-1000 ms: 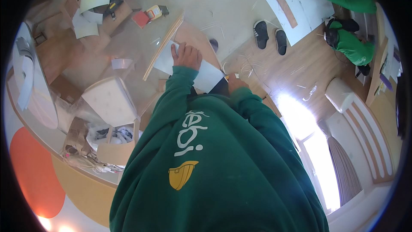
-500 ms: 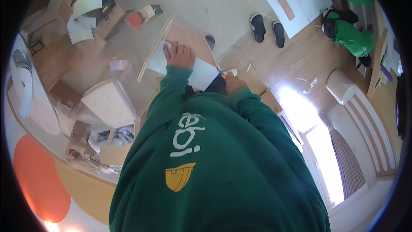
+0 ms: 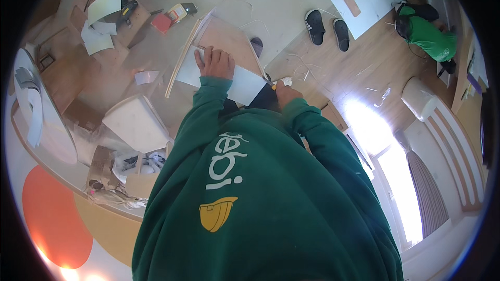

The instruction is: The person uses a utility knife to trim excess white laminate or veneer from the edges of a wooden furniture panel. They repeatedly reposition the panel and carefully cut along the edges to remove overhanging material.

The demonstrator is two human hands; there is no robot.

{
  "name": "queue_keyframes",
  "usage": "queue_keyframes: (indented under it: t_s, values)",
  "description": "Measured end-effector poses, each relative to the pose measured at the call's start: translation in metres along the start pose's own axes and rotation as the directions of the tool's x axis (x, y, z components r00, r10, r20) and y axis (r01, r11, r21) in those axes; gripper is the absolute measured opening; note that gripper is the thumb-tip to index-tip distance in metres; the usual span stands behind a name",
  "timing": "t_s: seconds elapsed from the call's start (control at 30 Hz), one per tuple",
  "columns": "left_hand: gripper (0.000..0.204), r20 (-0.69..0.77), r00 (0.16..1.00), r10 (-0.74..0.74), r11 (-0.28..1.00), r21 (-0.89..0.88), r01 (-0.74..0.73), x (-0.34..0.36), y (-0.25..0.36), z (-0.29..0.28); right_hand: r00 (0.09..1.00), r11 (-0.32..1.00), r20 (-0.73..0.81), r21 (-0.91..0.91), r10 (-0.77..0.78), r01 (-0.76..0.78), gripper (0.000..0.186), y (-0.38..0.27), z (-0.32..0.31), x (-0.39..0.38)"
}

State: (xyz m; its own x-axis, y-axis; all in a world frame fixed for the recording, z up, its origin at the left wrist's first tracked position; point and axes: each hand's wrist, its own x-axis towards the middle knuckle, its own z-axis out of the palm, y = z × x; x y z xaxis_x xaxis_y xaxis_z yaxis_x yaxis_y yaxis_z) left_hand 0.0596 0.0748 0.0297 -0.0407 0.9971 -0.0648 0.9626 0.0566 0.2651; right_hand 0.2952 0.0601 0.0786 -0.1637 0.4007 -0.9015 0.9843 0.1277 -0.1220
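My left hand (image 3: 215, 63) lies flat on a white sheet (image 3: 247, 87), fingers stretched out and a little apart, pressing it against a wooden board (image 3: 224, 36). The sheet lies across the board's near part, in front of my body. At the sheet's right end, my right hand (image 3: 287, 93) is closed around a utility knife (image 3: 273, 87); a yellow part and a dark tip show beyond the fingers. That tip is at the sheet's right corner; whether it touches cannot be made out. A thin wooden strip (image 3: 179, 65) runs along the board's left side.
Shoes (image 3: 314, 27) stand on the floor beyond the board. At left are a white stool-like seat (image 3: 136, 122), a wooden bench (image 3: 136, 26) with curled white sheets, and a box of plastic bags (image 3: 125, 166). A person in green (image 3: 429, 41) crouches far right, near a white panel (image 3: 364, 0).
My right hand and the knife have shifted slightly up and toward the sheet's corner, with the dark tip now showing. My left hand stays on the sheet. The view has shifted slightly.
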Motion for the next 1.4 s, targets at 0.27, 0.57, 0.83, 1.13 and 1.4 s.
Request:
queue_keyframes:
  t_s: [0.27,0.57,0.83,1.13,1.4]
  values:
    - [0.017,-0.024,1.000,0.014,1.000,0.025,-0.013,0.000,-0.001,0.002,0.996,0.991,-0.056,0.111,-0.068,0.074,0.015,0.007,0.005,0.008]
    - [0.017,-0.016,1.000,-0.005,1.000,0.011,0.005,0.000,0.001,0.000,0.998,0.994,-0.045,0.097,-0.053,0.057,0.022,0.009,0.010,0.014]
    - [0.016,-0.043,0.999,-0.016,1.000,-0.013,0.016,0.000,0.001,0.001,0.993,0.614,-0.114,0.787,0.042,0.064,0.033,0.048,-0.005,0.010]
    - [0.016,-0.043,0.999,-0.013,1.000,-0.020,0.013,-0.001,0.001,0.000,0.974,0.951,-0.193,0.259,-0.122,0.170,0.025,0.015,0.003,-0.001]
    - [0.016,-0.035,0.999,-0.007,1.000,-0.005,0.007,0.002,0.000,0.002,0.972,0.952,-0.124,0.208,-0.201,0.224,0.021,0.028,-0.007,0.004]
